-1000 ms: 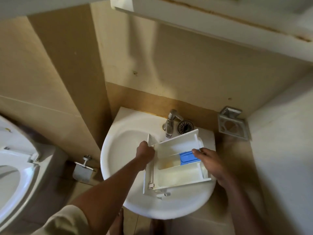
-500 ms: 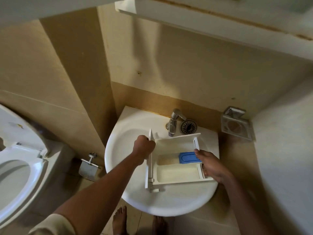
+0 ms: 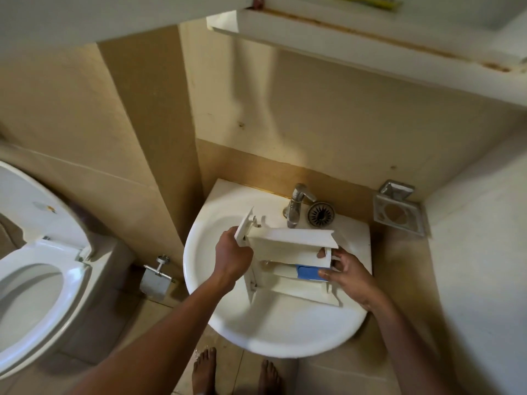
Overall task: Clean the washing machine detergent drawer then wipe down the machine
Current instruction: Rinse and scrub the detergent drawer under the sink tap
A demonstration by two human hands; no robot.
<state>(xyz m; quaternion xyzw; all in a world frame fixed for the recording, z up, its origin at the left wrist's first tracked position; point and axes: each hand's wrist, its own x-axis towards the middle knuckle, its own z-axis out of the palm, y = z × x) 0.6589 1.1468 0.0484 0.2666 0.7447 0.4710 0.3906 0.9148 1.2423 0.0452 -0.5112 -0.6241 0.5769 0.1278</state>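
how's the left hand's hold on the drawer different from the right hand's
The left hand is closed in a fist on the drawer's front panel end; the right hand grips the opposite end with spread fingers beside the blue insert. Both hold it tilted over the sink.

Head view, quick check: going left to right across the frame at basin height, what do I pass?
Toilet seat → toilet paper holder → left hand → detergent drawer → right hand → wall soap dish.
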